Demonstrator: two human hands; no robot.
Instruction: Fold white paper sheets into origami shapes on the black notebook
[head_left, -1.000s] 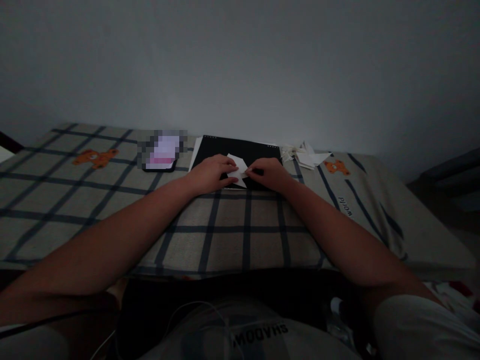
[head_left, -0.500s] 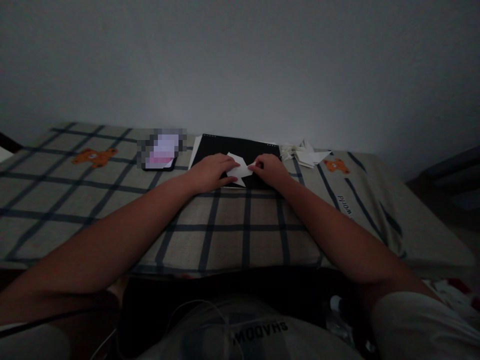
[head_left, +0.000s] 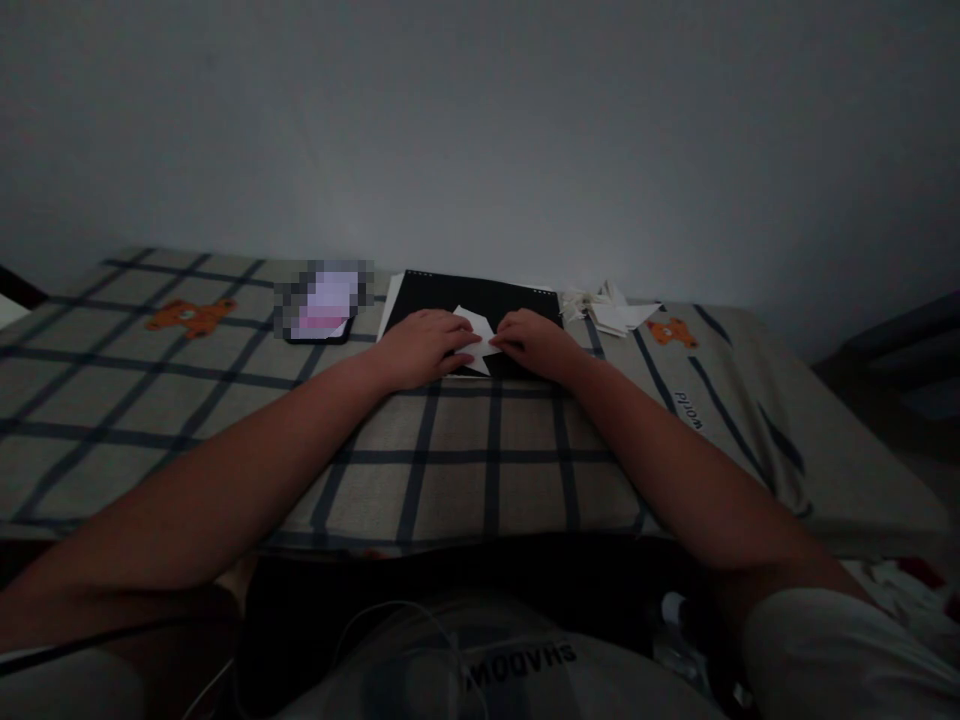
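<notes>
A small folded piece of white paper (head_left: 471, 322) lies on a black spiral-hole notebook cover (head_left: 480, 287). My left hand (head_left: 424, 348) holds the paper down from the left, its fingers and thumb resting on it. From the other side my right hand (head_left: 534, 342) pinches the paper's right edge, fingertips drawn together. The two hands' fingertips are close to each other over the sheet. Part of the paper is hidden under the fingers.
A phone (head_left: 319, 335) with a blurred screen lies left of the notebook. To the right sit folded white paper pieces (head_left: 613, 310). A checked cloth (head_left: 457, 490) with orange bear prints covers the table, which stands against a grey wall (head_left: 480, 130).
My right fingers have moved slightly left, nearer my left fingertips, and the pointed paper flap at the right has gone down or under them. My left hand stays nearly in place.
</notes>
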